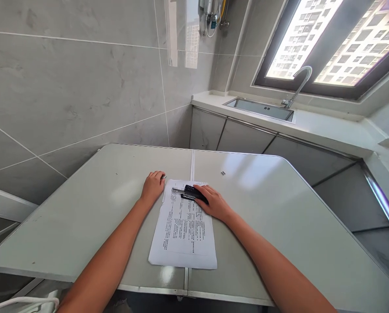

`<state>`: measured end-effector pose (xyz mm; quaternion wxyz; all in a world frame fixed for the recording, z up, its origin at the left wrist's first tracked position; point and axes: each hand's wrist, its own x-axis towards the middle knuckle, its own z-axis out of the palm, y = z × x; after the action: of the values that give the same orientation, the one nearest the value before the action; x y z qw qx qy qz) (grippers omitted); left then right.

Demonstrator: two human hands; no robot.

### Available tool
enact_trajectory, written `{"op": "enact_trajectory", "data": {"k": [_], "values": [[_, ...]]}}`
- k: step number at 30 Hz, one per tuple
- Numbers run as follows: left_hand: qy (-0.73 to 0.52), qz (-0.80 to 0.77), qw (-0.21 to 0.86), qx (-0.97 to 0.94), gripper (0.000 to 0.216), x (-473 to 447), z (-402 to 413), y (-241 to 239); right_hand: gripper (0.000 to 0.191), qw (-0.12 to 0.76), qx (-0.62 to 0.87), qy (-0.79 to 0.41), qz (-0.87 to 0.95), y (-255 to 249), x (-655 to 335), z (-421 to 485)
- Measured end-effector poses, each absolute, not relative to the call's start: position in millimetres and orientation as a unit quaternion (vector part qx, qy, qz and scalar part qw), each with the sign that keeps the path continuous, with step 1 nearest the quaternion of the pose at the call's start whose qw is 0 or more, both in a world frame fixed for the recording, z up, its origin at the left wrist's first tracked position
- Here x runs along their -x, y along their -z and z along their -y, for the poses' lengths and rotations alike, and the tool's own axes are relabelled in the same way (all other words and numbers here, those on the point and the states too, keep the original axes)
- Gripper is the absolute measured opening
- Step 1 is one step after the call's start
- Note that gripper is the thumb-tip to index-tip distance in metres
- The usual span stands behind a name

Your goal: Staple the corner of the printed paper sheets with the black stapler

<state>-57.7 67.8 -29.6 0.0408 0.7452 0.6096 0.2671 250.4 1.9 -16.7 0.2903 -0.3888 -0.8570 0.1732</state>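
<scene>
A stack of printed paper sheets [183,230] lies on the pale folding table [83,208], just in front of me. My right hand [214,202] rests on the sheets' top right part, its fingers closed around a black stapler [191,192] that sits on the top edge of the paper. My left hand [153,186] lies on the table at the paper's top left corner, fingers curled, with a small shiny thing at its fingertips that I cannot make out.
A small metal piece [223,173] lies on the table beyond the paper. Behind the table stands a counter with a steel sink [261,108] and a tap [299,84] under a window. A tiled wall runs along the left.
</scene>
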Motion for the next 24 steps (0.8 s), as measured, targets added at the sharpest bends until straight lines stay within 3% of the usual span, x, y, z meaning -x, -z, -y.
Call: {"op": "enact_trajectory", "data": {"k": [8, 12, 15, 20, 24], "values": [[-0.283, -0.636, 0.044, -0.717, 0.014, 52.8, -57.3, 18.8, 0.047, 0.304, 0.393, -0.187, 0.847, 22.1, -253.6, -8.1], [-0.330, -0.623, 0.075, -0.705, 0.020, 48.5, -56.3, 16.3, 0.047, 0.307, 0.391, -0.194, 0.846, 22.8, -252.8, -8.4], [-0.413, -0.575, 0.146, -0.691, 0.023, 43.7, -54.3, 15.8, 0.048, 0.307, 0.394, -0.196, 0.844, 22.9, -253.2, -8.8], [-0.508, -0.515, 0.353, -0.594, 0.028, 36.1, -45.5, 11.2, 0.046, 0.307, 0.393, -0.198, 0.843, 22.2, -253.6, -8.8], [-0.513, -0.481, 0.406, -0.584, 0.035, 32.0, -38.3, 7.5, 0.046, 0.313, 0.391, -0.194, 0.844, 22.0, -253.6, -8.8]]}}
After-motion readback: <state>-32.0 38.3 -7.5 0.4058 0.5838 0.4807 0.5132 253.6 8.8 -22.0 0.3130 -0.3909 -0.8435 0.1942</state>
